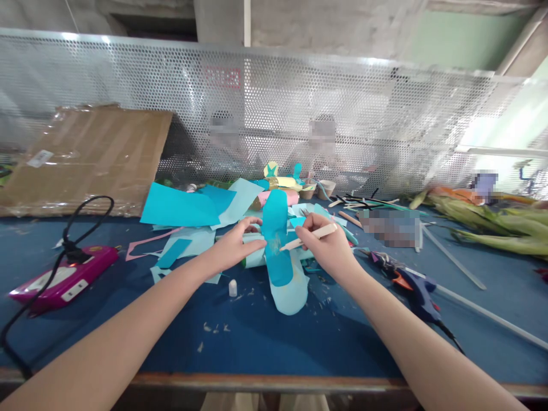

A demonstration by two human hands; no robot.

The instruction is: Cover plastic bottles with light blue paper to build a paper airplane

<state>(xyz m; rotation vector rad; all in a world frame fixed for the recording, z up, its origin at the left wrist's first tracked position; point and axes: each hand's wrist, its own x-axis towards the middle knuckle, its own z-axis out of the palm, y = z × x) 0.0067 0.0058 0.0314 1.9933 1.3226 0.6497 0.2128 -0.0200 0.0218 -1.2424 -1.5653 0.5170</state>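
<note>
At the far left of my view, a magenta power strip (71, 279) sits on the blue surface (171, 351) with a black plug in it, and a cardboard sheet (94, 154) leans behind. Next I have blue paper sheets (182, 205) in a loose pile, then my left hand (244, 242), its thumb spread from the curled fingers and reaching the left edge of a bright blue paper strip (277, 265); I can't tell whether the fingertips grip anything. A small white cap (233, 287) stands nearby. The strip lies mid-view over a pale blue paper piece (293, 297), with whitish smears on its middle. My right hand (323, 242) pinches a white pen (325, 230), its tip at those smears. Farther right I see a glue gun (411, 288), a long whitish stick (492, 315) and, at the edge, green husks (500, 222).
</note>
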